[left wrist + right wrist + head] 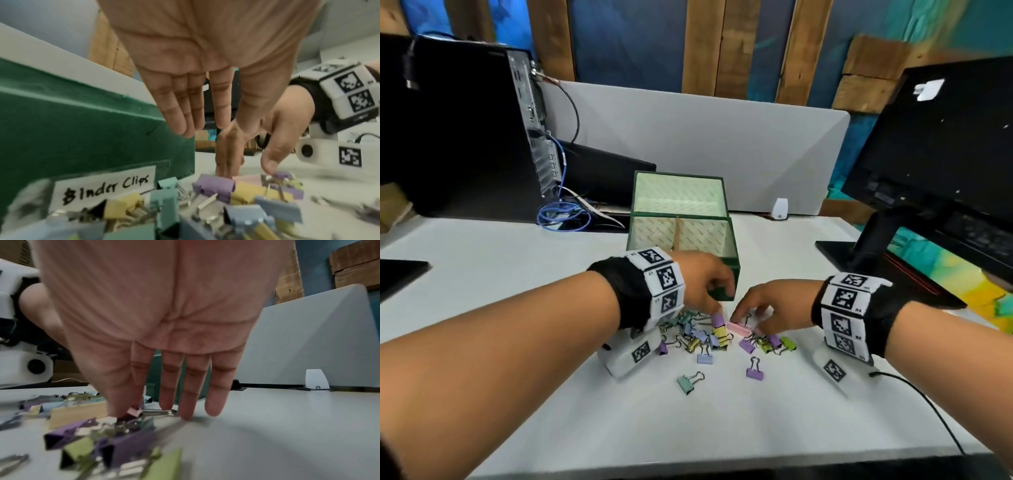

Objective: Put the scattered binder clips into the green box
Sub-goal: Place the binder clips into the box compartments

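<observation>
Head view: white desk [517, 274], grey partition [722, 137], painted wall with wooden planks [705, 44].

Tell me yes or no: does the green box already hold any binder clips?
No: in the head view the green box shows only its patterned lining, while the binder clips lie on the table.

I count two hands over the table [551, 394], the left hand [700, 282] and the right hand [777, 308], and one green box [722, 263] with its one lid [678, 192] standing open behind it. The binder clips [709, 337] lie in one heap of roughly twenty, too tangled for an exact count, with three more lying apart. I also see one computer tower [465, 130], one monitor [941, 144] and one blue cable [561, 214].
</observation>
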